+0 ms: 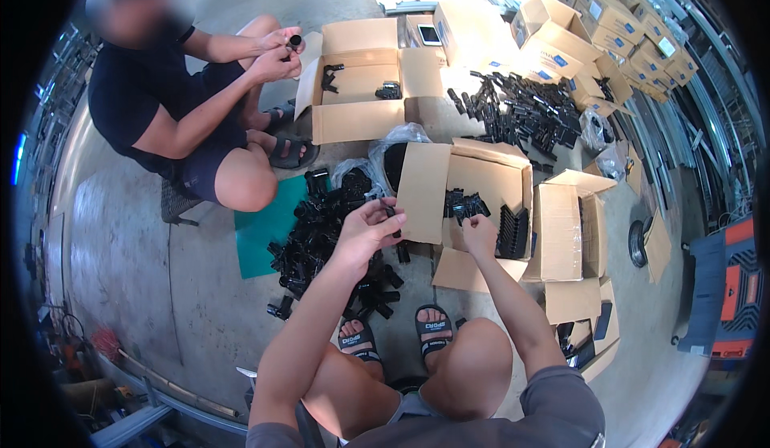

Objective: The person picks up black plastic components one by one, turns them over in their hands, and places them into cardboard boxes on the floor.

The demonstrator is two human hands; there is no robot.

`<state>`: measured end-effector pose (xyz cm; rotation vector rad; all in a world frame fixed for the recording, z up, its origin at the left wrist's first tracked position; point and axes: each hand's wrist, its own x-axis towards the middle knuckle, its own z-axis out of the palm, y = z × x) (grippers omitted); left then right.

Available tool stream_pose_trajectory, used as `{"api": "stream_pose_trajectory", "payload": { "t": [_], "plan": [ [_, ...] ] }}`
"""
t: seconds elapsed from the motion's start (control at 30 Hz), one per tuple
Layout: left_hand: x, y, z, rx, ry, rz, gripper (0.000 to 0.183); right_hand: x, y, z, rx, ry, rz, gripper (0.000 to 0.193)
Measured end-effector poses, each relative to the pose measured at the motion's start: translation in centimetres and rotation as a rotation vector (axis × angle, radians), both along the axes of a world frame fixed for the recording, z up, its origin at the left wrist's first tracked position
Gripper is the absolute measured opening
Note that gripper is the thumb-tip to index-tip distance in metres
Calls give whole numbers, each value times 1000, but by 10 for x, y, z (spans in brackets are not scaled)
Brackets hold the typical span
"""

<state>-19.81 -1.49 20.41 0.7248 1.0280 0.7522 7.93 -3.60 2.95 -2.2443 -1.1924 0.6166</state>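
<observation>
My left hand (365, 233) is raised over the edge of a heap of black tubular fittings (317, 235), its fingers closed round a small black part (393, 212) mostly covered by them. My right hand (480, 235) reaches into an open cardboard box (497, 163). Its fingers are pinched together beside a cluster of black fittings (464, 203); what they grip, if anything, is hidden. A neat row of black parts (513, 231) stands along the box's right side.
A co-worker (160, 95) sits at the far left, holding a black fitting (294, 41). Another open box (357, 123) lies ahead, with a large pile of long black parts (521, 111) beyond. More boxes (561, 231) stand right, near a blue-grey tool case (726, 287).
</observation>
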Motion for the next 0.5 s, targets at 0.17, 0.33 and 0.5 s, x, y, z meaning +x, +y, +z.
{"api": "stream_pose_trajectory", "payload": {
  "t": [0.17, 0.33, 0.5],
  "plan": [
    [25, -27, 25, -6, -76, -36, 34, -49, -33, 153, 658, -63, 401, 12],
    [26, -57, 76, 52, -248, 49, 30, -80, -63, 233, 883, -442, 705, 21],
    [1, -82, 108, 162, -335, 106, 26, -91, -94, 279, 834, -123, 823, 32]
  ]
}}
